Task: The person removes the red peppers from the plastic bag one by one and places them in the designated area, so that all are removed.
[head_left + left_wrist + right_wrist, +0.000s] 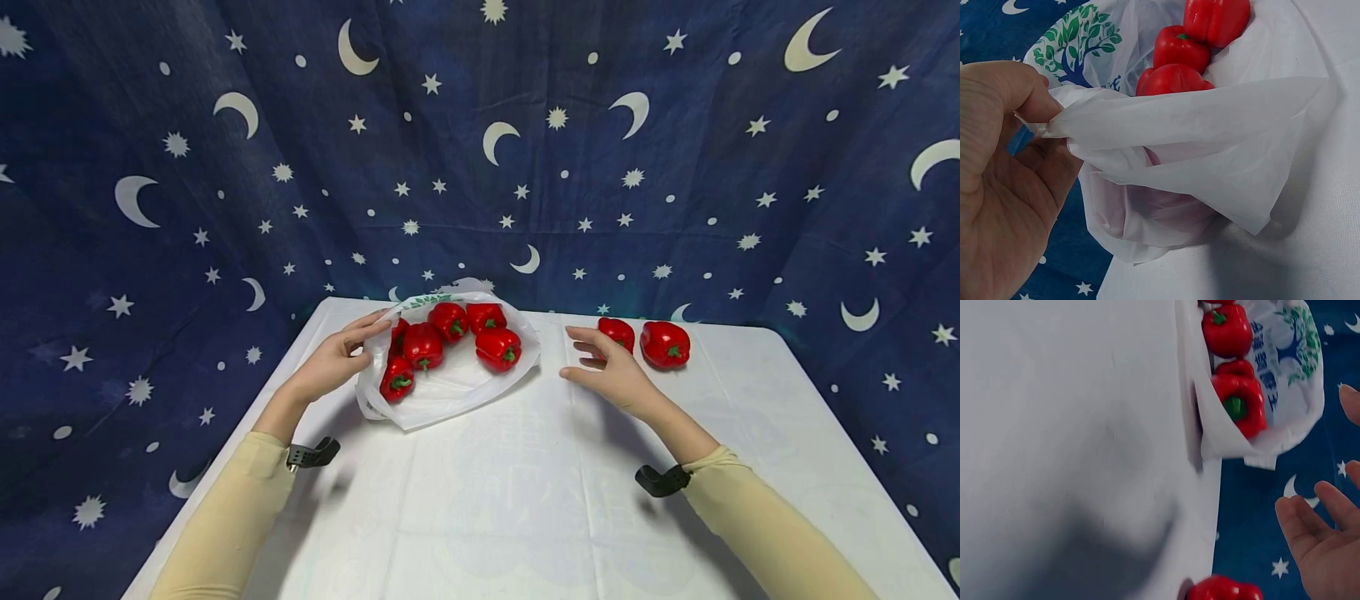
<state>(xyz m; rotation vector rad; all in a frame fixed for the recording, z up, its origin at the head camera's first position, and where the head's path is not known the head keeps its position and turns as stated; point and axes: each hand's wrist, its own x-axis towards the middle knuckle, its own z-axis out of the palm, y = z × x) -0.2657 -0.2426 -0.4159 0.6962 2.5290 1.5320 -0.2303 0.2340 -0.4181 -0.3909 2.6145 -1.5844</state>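
Observation:
A white plastic bag (465, 398) lies on the table with its mouth spread wide, and several red bell peppers (498, 348) are inside it. My left hand (334, 360) pinches the bag's left rim between thumb and fingers; the left wrist view shows the folded plastic (1166, 122) in that grip. Right of the bag my right hand (611, 371) is held over the table, thumb and fingers apart, with nothing between them. Just beyond it are two loose bell peppers, one (617, 332) partly hidden by the hand and the other (665, 345) in full view.
A white cloth covers the table (510, 508). Dark blue fabric (450, 125) with moons and stars hangs behind the table and along its sides. A green tree print (1079, 40) marks the bag's inner far side. Black straps (313, 452) are on both wrists.

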